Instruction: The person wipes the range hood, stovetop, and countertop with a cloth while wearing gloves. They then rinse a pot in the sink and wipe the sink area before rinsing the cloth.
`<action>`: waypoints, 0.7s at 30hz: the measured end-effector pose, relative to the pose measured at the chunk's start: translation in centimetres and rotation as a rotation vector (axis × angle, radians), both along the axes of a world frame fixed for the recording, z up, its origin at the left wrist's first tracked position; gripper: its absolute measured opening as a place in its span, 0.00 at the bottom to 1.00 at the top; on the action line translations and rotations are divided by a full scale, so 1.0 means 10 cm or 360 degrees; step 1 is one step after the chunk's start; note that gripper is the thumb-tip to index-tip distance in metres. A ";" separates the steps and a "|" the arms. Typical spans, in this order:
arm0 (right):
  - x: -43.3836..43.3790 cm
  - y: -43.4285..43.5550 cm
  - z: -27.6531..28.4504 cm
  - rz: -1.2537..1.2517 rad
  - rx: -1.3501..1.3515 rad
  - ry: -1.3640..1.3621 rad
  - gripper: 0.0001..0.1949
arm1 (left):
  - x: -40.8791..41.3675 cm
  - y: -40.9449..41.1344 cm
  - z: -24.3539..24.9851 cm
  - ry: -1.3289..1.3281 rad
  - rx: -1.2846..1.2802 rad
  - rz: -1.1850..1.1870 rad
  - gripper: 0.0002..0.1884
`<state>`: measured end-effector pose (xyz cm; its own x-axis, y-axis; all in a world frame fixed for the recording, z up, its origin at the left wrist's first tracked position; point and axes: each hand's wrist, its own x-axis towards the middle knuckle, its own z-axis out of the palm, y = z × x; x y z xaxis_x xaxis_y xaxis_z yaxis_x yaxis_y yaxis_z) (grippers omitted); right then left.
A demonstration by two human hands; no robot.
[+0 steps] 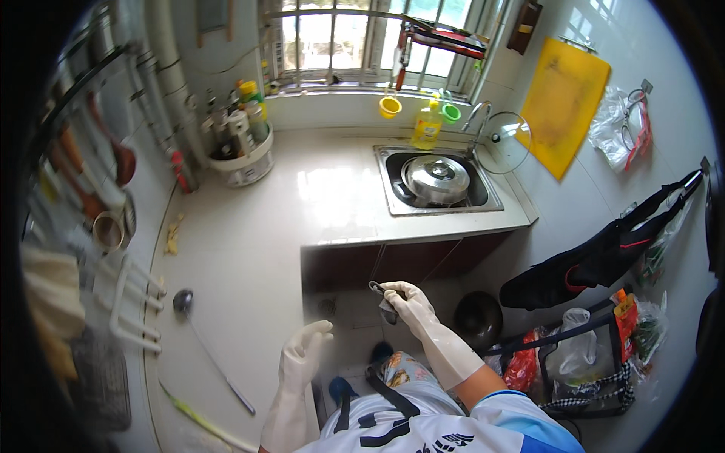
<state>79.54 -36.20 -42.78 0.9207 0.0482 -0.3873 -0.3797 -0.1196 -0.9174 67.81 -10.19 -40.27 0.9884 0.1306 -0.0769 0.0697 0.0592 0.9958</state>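
Both my hands wear long off-white rubber gloves. My right hand [409, 306] pinches a small dark grey object [388, 312] over the floor in front of my body. A loop shows at the object's upper end, but its exact kind is unclear. My left hand [303, 350] is raised beside the left counter's edge, fingers apart and nothing in it. To the left of that hand, a metal ladle [210, 354] lies on the pale countertop [255, 272]. Nearer to me on the counter is a green onion stalk [198, 416].
A lidded metal pot [436, 180] sits in the sink [382, 164], with a dish soap bottle [427, 127] behind it. A bottle caddy [242, 170] stands in the corner. On the floor at right are a wok [478, 320] and a bag-filled rack [612, 345]. An apron [595, 260] hangs above.
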 end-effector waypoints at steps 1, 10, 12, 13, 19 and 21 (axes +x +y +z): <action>0.20 -0.01 0.00 -0.0016 -0.0017 0.0025 0.12 | 0.22 -0.04 0.00 -0.0012 0.0000 -0.0025 0.13; 2.67 0.33 -0.92 0.0463 -0.0178 -0.0769 0.15 | 2.48 -0.88 0.27 -0.0175 -0.0035 -0.0129 0.13; 2.97 0.23 -0.75 0.0641 -0.0004 -0.0729 0.19 | 3.01 -1.10 0.22 -0.0088 -0.0031 -0.0023 0.13; 3.11 0.08 -0.66 0.0713 0.0082 -0.0687 0.22 | 3.25 -1.23 0.20 0.0009 -0.0070 0.0055 0.13; 4.27 -1.36 -0.38 0.0359 -0.0314 -0.0855 0.14 | 4.42 -1.77 -0.09 0.0211 0.0010 -0.0040 0.14; 4.71 -1.99 -0.27 0.0029 -0.0570 -0.0875 0.11 | 4.64 -1.89 -0.26 0.0377 -0.0030 -0.0117 0.17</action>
